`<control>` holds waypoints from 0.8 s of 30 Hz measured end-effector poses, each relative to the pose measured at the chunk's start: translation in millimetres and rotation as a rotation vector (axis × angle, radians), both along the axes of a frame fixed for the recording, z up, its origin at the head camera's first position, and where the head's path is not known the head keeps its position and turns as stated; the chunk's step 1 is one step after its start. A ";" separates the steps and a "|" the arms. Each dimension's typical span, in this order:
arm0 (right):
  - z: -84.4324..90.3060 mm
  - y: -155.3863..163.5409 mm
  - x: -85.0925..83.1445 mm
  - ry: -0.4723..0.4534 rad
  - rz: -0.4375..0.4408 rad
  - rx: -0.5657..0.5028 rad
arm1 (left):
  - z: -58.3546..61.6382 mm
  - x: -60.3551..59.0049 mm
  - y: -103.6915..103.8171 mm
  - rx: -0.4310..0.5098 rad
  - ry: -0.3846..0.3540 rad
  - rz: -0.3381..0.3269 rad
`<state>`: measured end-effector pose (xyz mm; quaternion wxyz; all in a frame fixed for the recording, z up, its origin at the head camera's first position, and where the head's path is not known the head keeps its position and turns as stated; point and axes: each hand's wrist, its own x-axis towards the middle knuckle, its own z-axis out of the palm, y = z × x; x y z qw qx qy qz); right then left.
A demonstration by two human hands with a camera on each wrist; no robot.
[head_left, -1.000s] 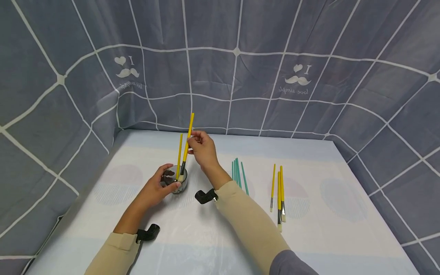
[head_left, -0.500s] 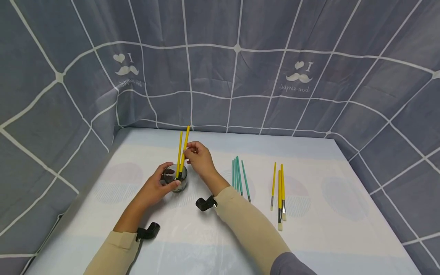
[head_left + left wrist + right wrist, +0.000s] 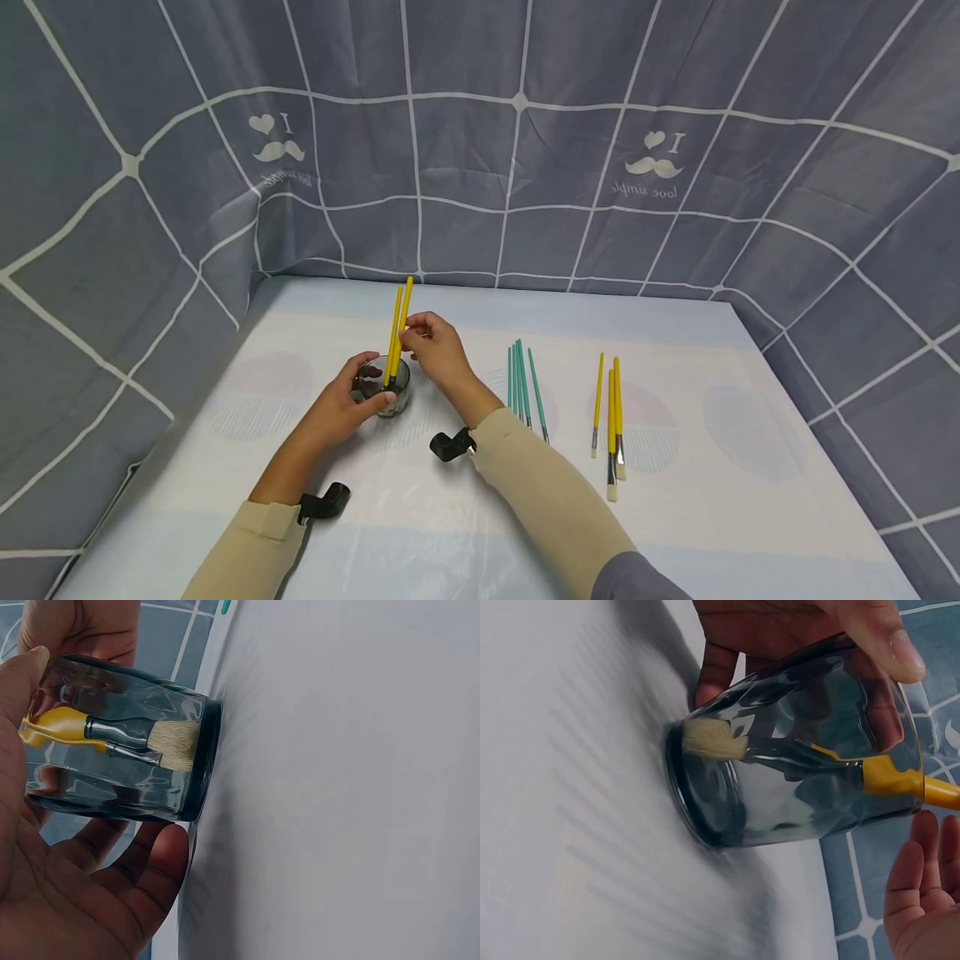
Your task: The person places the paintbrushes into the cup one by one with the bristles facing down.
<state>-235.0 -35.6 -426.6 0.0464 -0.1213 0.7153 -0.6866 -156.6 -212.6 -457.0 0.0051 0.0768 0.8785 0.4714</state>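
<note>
My left hand [image 3: 347, 407] holds a clear dark-tinted glass [image 3: 402, 400] on the table, thumb at the near side. Two yellow-handled paintbrushes stand in it, bristles down and leaning slightly right; in the left wrist view their pale bristles [image 3: 175, 742] are at the glass's base. At the handle of the right-hand paintbrush [image 3: 407, 302], my right hand [image 3: 435, 346] pinches with thumb and fingertips, just above the rim. The other paintbrush [image 3: 395, 321] stands close beside it. In the right wrist view, fingers of my right hand [image 3: 926, 892] show beside the rim, while the pinch itself is out of frame.
Several thin green-handled brushes [image 3: 519, 379] lie right of my right hand, partly hidden by the sleeve. Farther right lie three yellow-handled paintbrushes [image 3: 611, 400]. A grey checked curtain [image 3: 465, 150] surrounds the back and sides of the white-covered table [image 3: 420, 533].
My right hand has lowered its paintbrush into the glass until the bristles are at the base. The two handles now lean closer together. My left hand has stayed on the glass.
</note>
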 end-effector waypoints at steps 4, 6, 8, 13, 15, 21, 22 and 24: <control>-1.3 5.6 0.9 -0.007 0.005 0.011 | -0.9 -1.1 1.5 0.005 -0.003 -0.003; -1.6 9.2 0.8 -0.008 0.004 0.013 | -1.5 -1.4 1.9 0.007 -0.002 -0.003; -0.8 14.1 1.4 -0.009 0.004 0.014 | -2.4 -1.2 1.6 0.011 0.005 -0.005; 2.2 31.7 2.3 -0.008 0.002 0.027 | -3.1 0.4 1.2 0.011 0.009 -0.002; 3.4 41.0 1.9 -0.007 -0.004 0.036 | -3.0 0.8 1.3 0.006 0.003 0.003; 10.3 75.3 1.0 -0.004 -0.056 0.031 | -1.0 0.2 0.7 0.001 -0.002 -0.008; 11.3 81.7 0.8 -0.005 -0.065 0.026 | -0.7 0.1 0.5 0.000 -0.001 -0.012; 12.2 94.7 0.2 -0.009 -0.080 0.028 | 0.2 -0.3 -0.2 0.000 -0.004 -0.015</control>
